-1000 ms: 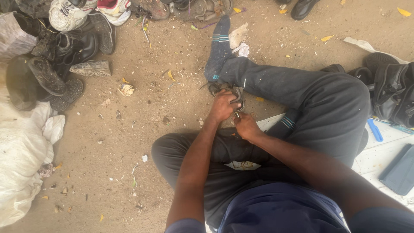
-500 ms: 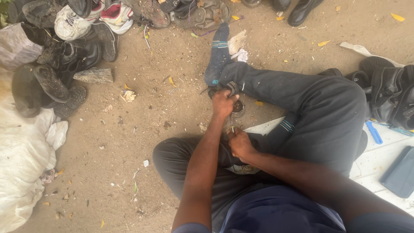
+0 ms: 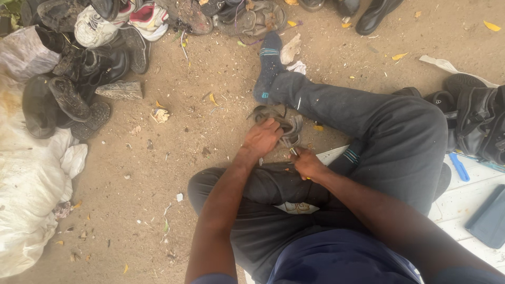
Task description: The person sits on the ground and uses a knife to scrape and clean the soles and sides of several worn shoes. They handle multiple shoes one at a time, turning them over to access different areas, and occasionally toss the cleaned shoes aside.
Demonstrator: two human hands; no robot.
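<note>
The person sits on sandy ground [image 3: 173,158], one leg folded close, the other stretched toward the far edge of the ground, foot in a dark sock [image 3: 269,66]. Nearest the body, the right hand [image 3: 307,164] is closed around a small tool with a yellow-tinted handle [image 3: 292,151]; its working end is hidden, so its kind cannot be told. Just beyond, the left hand [image 3: 263,138] is clamped down on a worn dark sandal [image 3: 286,123], which lies on the ground against the outstretched leg, between both hands and the sock. In judgement, the work is a repair on the sandal's strap or sole, and it is best done with the left hand pinning the sandal flat and steady, fingers kept clear of the tool's path, and the right hand working in short, controlled strokes away from the holding hand. At the right edge of the ground lies a white board [image 3: 463,200] carrying a blue pen-like item [image 3: 458,167] and a dark flat case [image 3: 489,218]; a black bag [image 3: 476,118] sits beyond it. At the left edge is a white sack [image 3: 26,210]. Along the far edge, a pile of shoes and boots [image 3: 89,58] extends to the far-left corner.
</note>
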